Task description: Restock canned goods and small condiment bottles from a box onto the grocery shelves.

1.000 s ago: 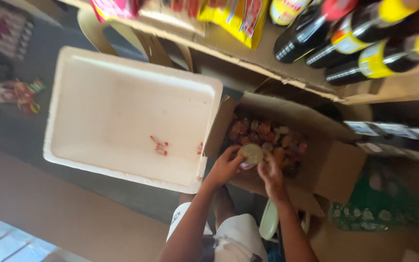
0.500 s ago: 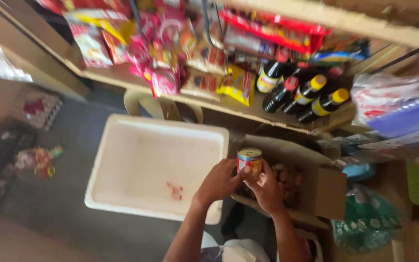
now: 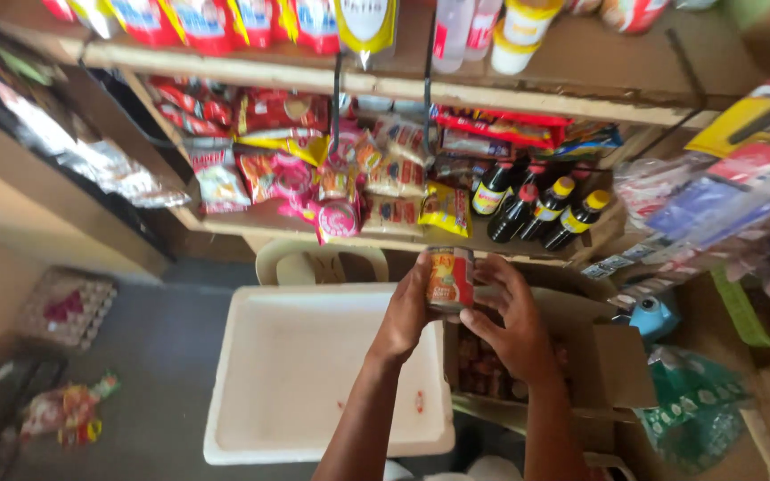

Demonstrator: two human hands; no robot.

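- Head view: both hands hold a can [image 3: 450, 278] upright above a cardboard box [image 3: 617, 365].
- Left hand [image 3: 407, 312] has its fingers clamped on the can's left side; right hand [image 3: 510, 325] has its fingers curled against the right side and base.
- More cans [image 3: 483, 370] fill the box.
- A white foam lid [image 3: 305, 374] lies left of the box, over a grey floor [image 3: 162, 356].
- Wooden shelves [image 3: 492, 93] behind carry snack packets [image 3: 314, 178] and dark bottles [image 3: 541, 209].
- A pale plastic chair [image 3: 314, 260] stands under the lower shelf.
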